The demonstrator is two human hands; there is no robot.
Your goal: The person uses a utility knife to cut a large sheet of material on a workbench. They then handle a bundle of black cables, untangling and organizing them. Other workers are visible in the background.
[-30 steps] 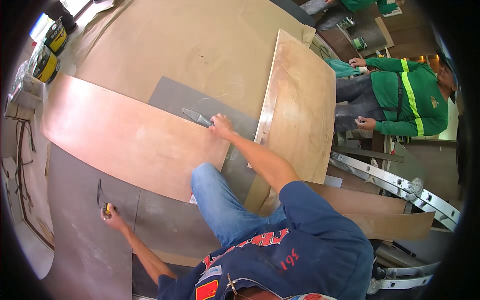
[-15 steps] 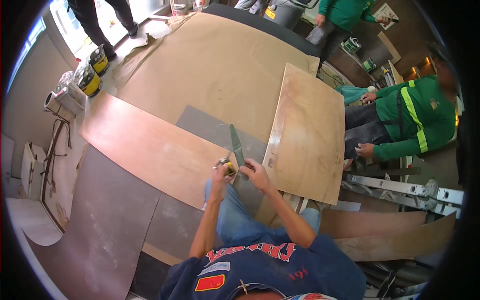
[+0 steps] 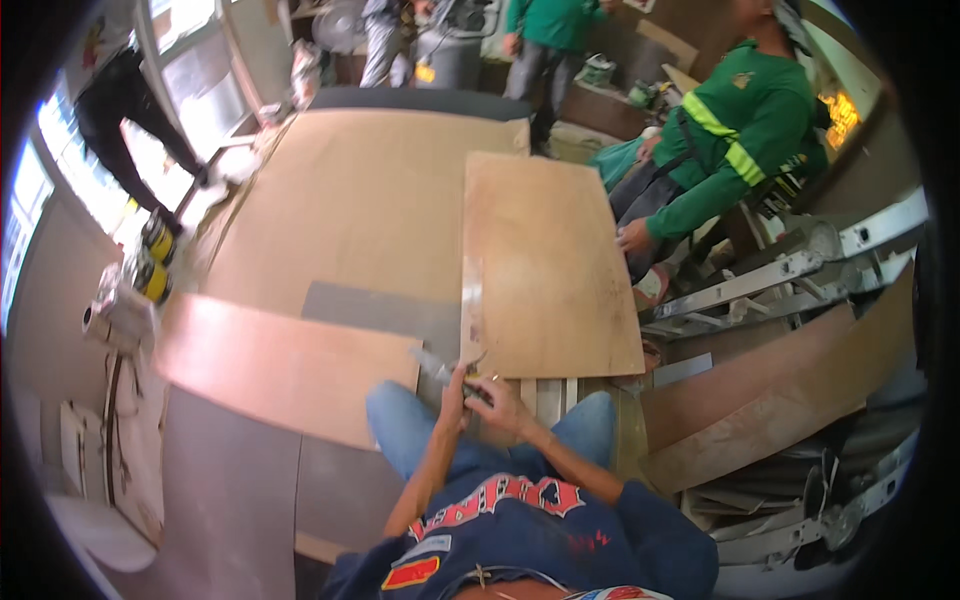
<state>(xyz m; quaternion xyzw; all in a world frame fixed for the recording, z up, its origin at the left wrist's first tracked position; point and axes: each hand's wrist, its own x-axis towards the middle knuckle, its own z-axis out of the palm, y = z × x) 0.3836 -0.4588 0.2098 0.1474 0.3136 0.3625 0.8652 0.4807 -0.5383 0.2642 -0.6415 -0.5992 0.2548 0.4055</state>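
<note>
My left hand (image 3: 452, 398) and my right hand (image 3: 497, 408) are close together, both closed, between my raised knees. A grey flat-bladed tool (image 3: 433, 362) points up-left from them, its lower end in my right hand's grip. A small yellow-and-dark item (image 3: 480, 370) shows between the hands, partly hidden; I cannot make out exactly what my left hand grips. Left of the blade lies a long pinkish plywood strip (image 3: 270, 355). A larger plywood panel (image 3: 550, 260) lies just beyond my hands, over brown paper (image 3: 340, 190) and grey sheets (image 3: 230, 480).
A co-worker in green (image 3: 730, 130) is at the right, a hand near the panel's edge. Other people (image 3: 545, 50) stand at the back and far left. Aluminium ladders (image 3: 780, 275) and curved boards (image 3: 750, 400) fill the right; cans (image 3: 155, 270) line the left edge.
My hands, apart a second ago, came together between my knees and now sit lower, the blade tilted up-left. My view has tilted up, showing more of the room and co-workers.
</note>
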